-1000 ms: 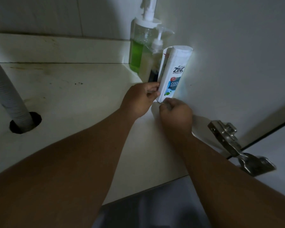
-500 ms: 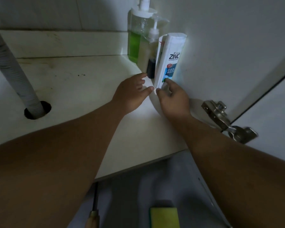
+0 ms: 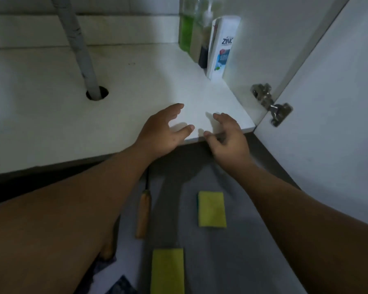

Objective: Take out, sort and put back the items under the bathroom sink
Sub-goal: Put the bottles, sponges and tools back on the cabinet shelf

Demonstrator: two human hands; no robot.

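Observation:
A white shampoo bottle (image 3: 221, 47) stands upright against the right wall of the cabinet, in front of a pump bottle with green liquid (image 3: 186, 28) and a smaller pump bottle (image 3: 202, 39). My left hand (image 3: 162, 132) and my right hand (image 3: 227, 139) hover over the front edge of the white cabinet floor (image 3: 136, 102), both empty with fingers spread. On the grey floor below lie two yellow sponges (image 3: 211, 209) (image 3: 167, 270) and a wooden-handled tool (image 3: 143, 213), partly hidden by my left forearm.
A grey drain hose (image 3: 81, 49) runs down into a hole in the cabinet floor at the left. The open cabinet door (image 3: 331, 102) stands at the right with a metal hinge (image 3: 270, 102). A dark patterned cloth (image 3: 121, 285) lies at the bottom edge.
Both hands let go of the shampoo bottle and drew back to the front edge of the cabinet. The view tilted down, and the sponges and tool on the floor came into sight.

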